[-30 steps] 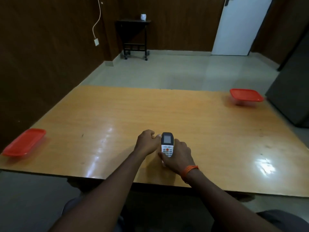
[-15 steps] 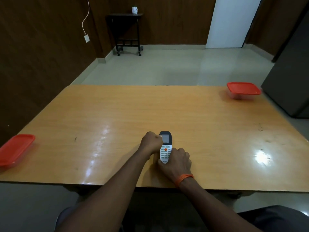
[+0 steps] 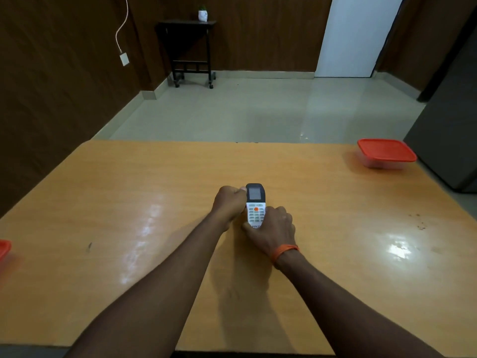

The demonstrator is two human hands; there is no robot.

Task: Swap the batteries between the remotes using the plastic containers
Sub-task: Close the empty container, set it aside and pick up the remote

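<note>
remote (image 3: 255, 202) stays gripped as before: left hand (image 3: 228, 205) curled round its screen end, right hand (image 3: 273, 231) round its base.

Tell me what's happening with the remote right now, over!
Left hand and right hand both grip the remote, buttons facing up. Right container lidded, far corner. Left container barely in view. Both out of the way.
</note>
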